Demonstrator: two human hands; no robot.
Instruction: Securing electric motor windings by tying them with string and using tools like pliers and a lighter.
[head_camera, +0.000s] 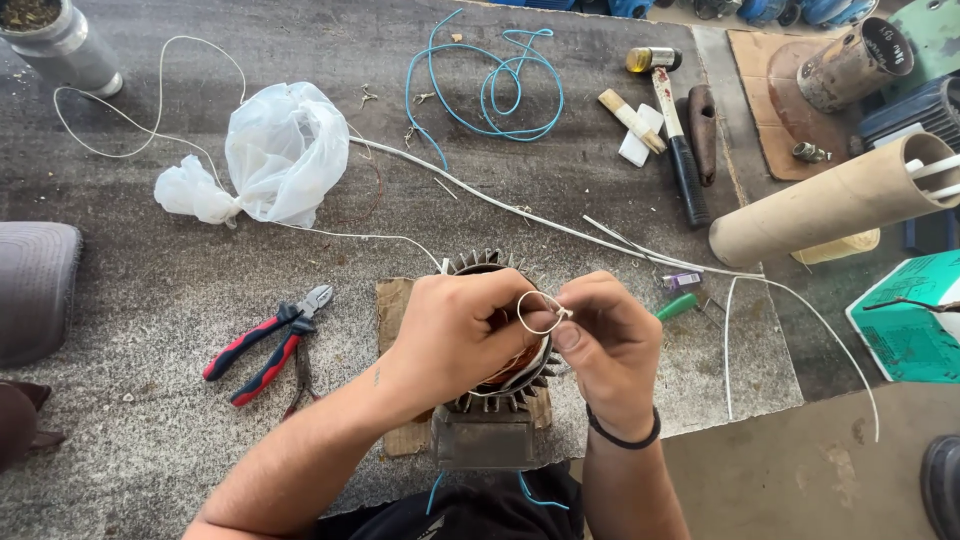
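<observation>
Both hands cover most of the finned motor housing (490, 415), so its open top and the copper windings inside show only in slivers between the fingers; its base is partly cut off by the forearms. The housing stands upright on a piece of cardboard (393, 310) at the near edge of the desk (150, 300), its long axis pointing up toward the camera. The left hand (455, 335) rests curled over the rim, and whether it grips anything beneath cannot be told. The right hand (610, 345) pinches a small loop of white wire (540, 312) between thumb and forefinger, just above the housing. At the far right, a green box (905, 320) with a white label is cut by the frame edge.
</observation>
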